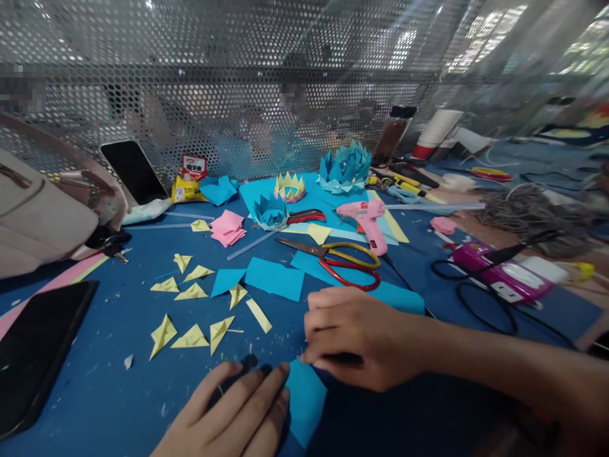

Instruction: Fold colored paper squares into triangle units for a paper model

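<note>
A piece of blue paper (307, 401) lies at the front edge of the table between my hands. My left hand (240, 406) rests flat with fingers stretched out, its fingertips touching the paper's left edge. My right hand (364, 336) is closed, with curled fingers pinching the paper's upper corner. Just beyond are scissors (328, 254) with one yellow and one red handle loop, beside blue paper pieces (275, 279). Several folded yellow paper triangles (191, 336) lie to the left, near a narrow yellow strip (259, 315).
A pink glue gun (368, 222) stands behind the scissors. Blue paper crowns (345, 166) and a yellow one (289, 186) sit farther back. Pink paper squares (227, 228), a black phone (42, 355) and a bag (38, 212) are left. A purple power strip (504, 273) with cables lies right.
</note>
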### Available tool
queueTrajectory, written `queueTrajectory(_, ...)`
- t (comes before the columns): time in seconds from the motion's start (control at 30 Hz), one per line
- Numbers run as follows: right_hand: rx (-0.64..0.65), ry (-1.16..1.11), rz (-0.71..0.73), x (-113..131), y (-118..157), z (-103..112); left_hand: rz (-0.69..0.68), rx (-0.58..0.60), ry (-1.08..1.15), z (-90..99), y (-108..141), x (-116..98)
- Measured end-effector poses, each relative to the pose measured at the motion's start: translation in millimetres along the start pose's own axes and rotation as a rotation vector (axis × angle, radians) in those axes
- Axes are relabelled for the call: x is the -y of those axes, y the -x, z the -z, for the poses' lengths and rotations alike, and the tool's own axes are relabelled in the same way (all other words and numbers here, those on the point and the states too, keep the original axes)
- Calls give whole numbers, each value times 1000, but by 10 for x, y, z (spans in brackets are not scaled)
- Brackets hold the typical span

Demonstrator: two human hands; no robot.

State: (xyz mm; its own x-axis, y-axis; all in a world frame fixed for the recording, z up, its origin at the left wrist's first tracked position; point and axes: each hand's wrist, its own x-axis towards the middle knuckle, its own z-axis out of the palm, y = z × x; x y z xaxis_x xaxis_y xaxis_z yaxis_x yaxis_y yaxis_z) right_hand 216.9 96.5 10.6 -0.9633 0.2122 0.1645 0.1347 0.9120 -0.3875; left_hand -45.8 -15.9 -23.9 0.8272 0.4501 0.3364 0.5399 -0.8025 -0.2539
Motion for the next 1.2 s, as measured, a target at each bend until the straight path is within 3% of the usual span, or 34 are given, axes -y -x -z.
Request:
queueTrajectory(0.2,-33,-90,-279,87,-96,-139,14,-12,3,55,-33,13)
queueTrajectory(0.3,-52,-102,-322,156,-113,-143,34,-41,22,87,-61,-11)
queueTrajectory(0.53,-53,-144,-332,186,-112,-158,172,-314,89,-149,-71,-181)
queueTrajectory(0.67,-53,-125,-345,212,-127,-143,166,-304,99,-221,-55,-197)
queueTrajectory(0.93,-1,16,-328,271,-199,-51,173,-225,124,-160,-42,-186)
queueTrajectory(1.2,-96,178,-190,242,-129,-225,158,-253,82,-171,-52,-192)
